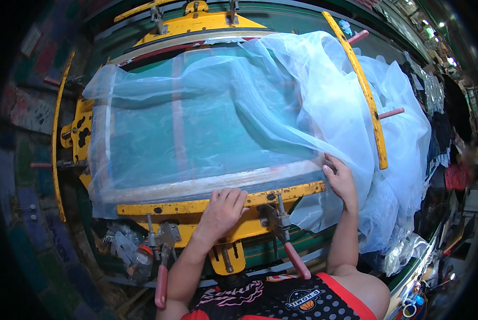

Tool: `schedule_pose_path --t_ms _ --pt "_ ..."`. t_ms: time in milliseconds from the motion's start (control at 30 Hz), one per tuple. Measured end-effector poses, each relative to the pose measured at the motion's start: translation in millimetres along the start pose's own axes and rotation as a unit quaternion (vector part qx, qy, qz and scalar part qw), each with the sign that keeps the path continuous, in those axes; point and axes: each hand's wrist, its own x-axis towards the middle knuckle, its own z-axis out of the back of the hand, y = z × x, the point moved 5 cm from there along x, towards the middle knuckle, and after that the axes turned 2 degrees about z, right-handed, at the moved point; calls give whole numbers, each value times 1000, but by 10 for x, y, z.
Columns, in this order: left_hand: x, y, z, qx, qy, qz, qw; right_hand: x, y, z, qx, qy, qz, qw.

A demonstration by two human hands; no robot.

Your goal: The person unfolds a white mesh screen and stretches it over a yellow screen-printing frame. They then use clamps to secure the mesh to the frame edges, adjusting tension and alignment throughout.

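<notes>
Fingers (232, 198) of my left hand (221, 212) curl down flat over the near yellow bar (169, 205), holding nothing. My right hand (339, 180) pinches, I think, the thin white mesh cloth (281, 101) at the frame's (207, 184) corner. That cloth lies over the wooden frame and spills off to the right.

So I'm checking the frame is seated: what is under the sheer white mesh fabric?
Through the sheer white mesh fabric a pale wooden frame shows, sitting inside the yellow metal stretcher over a green surface. At the right, bunched folds hide the frame's corner and whatever lies beneath.
</notes>
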Motion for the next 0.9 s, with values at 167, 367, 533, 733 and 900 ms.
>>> schedule_pose_path --t_ms 167,367,533,733,900 --pt "87 69 -14 1 -3 11 1000 100 -50 -62 -121 -88 52 987" --pt "92 91 -14 -23 -11 17 1000 184 -44 49 -77 -253 -17 964" --pt "124 123 -61 -11 -6 22 1000 329 -12 92 -188 -276 53 941" --pt "140 162 -114 -16 6 32 999 447 -104 160 -199 -266 69 941" --pt "126 165 -125 -14 7 33 999 448 31 372 -178 -289 90 936"
